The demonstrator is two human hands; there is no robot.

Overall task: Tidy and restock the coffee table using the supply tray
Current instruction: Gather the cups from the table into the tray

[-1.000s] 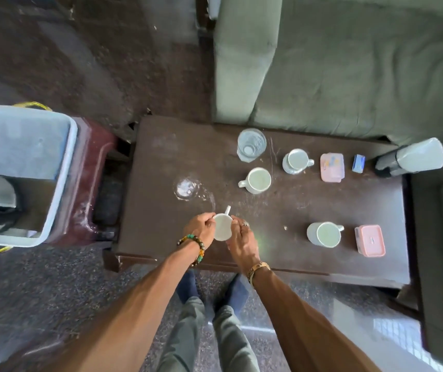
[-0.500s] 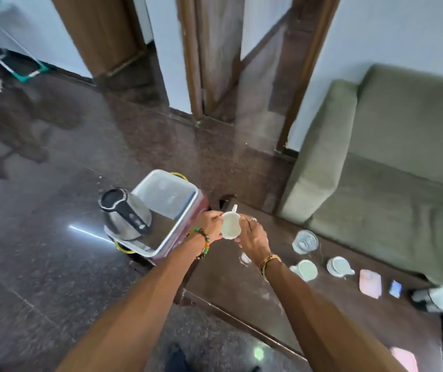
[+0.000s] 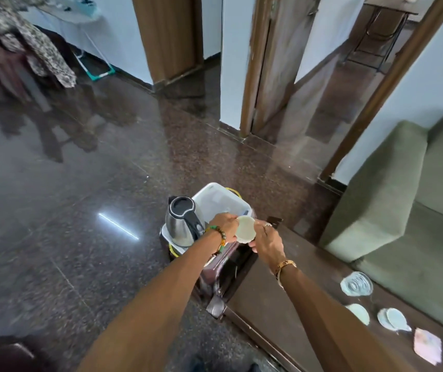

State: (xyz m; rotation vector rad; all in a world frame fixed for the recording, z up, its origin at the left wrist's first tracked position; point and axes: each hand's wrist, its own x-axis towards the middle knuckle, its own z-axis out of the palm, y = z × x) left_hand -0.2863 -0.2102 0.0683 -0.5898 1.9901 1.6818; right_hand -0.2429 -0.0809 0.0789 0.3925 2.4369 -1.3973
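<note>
Above the near edge of the tray (image 3: pixel 216 193), beside the kettle (image 3: pixel 181 222), we pinch a cup (image 3: pixel 245 228) between left hand (image 3: pixel 224 226) and right hand (image 3: pixel 267 241). We judge clearing underway; next, lowering the cup into the tray, clear of the kettle.

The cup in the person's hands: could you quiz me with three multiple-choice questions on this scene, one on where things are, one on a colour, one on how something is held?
1. Where is the kettle?
A. on the sofa
B. in the white tray
C. on the coffee table

2. What colour is the sofa?
A. green
B. red
C. black

3. How is the white cup held?
A. by one hand
B. between both hands
C. resting on the floor

Answers: 1 B, the kettle stands at the tray's near end. 2 A, its cushions are olive green. 3 B, the left hand and right hand grip opposite sides.
</note>
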